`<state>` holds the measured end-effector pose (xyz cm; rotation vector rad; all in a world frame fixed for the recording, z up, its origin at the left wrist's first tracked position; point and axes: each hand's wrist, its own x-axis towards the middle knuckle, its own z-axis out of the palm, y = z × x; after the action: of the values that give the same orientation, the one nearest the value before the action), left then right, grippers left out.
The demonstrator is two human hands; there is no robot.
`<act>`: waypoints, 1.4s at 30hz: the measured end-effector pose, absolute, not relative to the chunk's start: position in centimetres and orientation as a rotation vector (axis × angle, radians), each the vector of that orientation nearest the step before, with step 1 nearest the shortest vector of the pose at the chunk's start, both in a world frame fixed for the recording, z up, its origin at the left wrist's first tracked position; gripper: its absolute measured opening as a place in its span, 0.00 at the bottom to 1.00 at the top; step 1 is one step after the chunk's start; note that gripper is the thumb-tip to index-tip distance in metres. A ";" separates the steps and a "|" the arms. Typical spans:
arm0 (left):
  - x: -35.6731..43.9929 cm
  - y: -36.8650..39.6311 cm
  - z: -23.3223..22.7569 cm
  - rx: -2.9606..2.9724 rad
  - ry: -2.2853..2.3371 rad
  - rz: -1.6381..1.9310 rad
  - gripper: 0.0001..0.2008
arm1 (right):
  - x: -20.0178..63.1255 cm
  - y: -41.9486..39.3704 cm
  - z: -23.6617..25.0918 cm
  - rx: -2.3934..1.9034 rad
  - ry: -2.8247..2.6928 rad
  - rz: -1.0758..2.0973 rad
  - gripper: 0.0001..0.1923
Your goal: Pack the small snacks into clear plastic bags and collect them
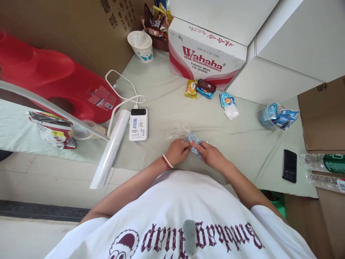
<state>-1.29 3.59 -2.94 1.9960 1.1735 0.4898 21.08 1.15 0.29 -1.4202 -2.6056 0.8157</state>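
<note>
Bright, even daylight, soft faint shadows, strong wide-angle bending at the edges, mostly sharp focus.

Left hand (177,151) and right hand (208,154) pinch small blue packet (194,141) between them, low over bench (167,97). Power bank (138,124) left of packet, black phone (289,166) well right, Wahaha box (206,57) beyond.

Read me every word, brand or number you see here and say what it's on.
"Wahaha", "PURIFIED WATER FOR DRINKING": white and red carton.
Power bank: characters too small to read.
Brown cardboard box: printed characters cut off, unreadable.
Red container label: blurred.
Shirt lettering: upside down, unreadable.
</note>
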 end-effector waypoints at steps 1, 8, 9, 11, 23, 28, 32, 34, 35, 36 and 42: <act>-2.1 3.7 -3.1 1.850 1.127 0.567 0.13 | 21.0 0.6 -0.2 -1.434 -2.619 0.785 0.30; -4.0 5.4 -0.5 1.512 1.700 1.184 0.24 | 20.0 -0.7 -1.1 -1.484 -2.677 0.643 0.32; -3.5 5.9 -0.1 1.612 1.770 1.169 0.28 | 19.9 -0.8 -1.1 -1.484 -2.674 0.637 0.31; -2.6 7.0 0.3 1.801 1.844 0.950 0.36 | 19.8 -0.9 -1.0 -1.484 -2.658 0.644 0.29; -1.9 4.3 1.7 1.569 1.387 0.535 0.10 | 20.1 -1.1 -2.2 -1.507 -2.270 0.935 0.18; 2.9 3.9 1.0 1.933 1.261 0.475 0.16 | 21.4 -1.9 -1.3 -1.287 -2.168 1.030 0.17; 4.0 3.3 0.1 2.211 1.406 0.398 0.15 | 23.3 -3.1 -1.7 -1.719 -1.747 0.693 0.19; 4.1 3.0 -0.3 2.219 1.495 0.398 0.11 | 23.7 -3.4 -2.3 -1.951 -1.636 0.426 0.23; 4.2 2.8 -0.5 2.208 1.531 0.425 0.08 | 23.6 -3.6 -2.5 -1.996 -1.652 0.354 0.23; 4.3 2.7 -0.8 2.187 1.569 0.467 0.06 | 23.5 -3.7 -2.5 -2.001 -1.694 0.328 0.19; 4.3 2.8 -2.2 2.071 1.745 0.495 0.33 | 21.6 -3.4 -0.9 -1.916 -1.656 0.623 0.12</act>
<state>4.29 2.75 -2.15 2.0709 1.7451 0.4945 21.61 -3.43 -0.92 -1.9164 -1.6559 0.6226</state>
